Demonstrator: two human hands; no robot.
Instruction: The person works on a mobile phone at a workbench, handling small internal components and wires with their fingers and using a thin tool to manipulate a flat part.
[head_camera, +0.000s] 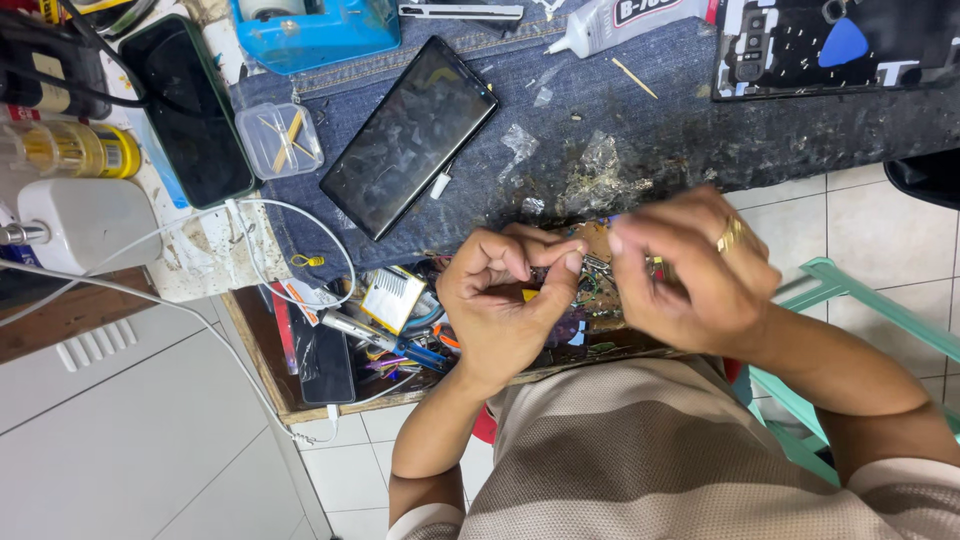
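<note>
My left hand (505, 300) and my right hand (690, 270) meet over an open drawer (262, 350) crammed with small parts and wires. Between their fingertips they pinch a small metal part (597, 265); it is too small to tell what kind. A gold ring sits on a finger of my right hand. A black phone (410, 135) lies screen up on a denim cloth (650, 120) just beyond the hands.
A second phone in a green case (185, 110), a small clear box (280, 140) and a blue container (315, 30) lie at the left. A glue tube (620, 20) and an opened phone frame (830, 45) lie at the back. A white charger (75, 220) and cable sit far left. A teal chair (850, 300) stands at the right.
</note>
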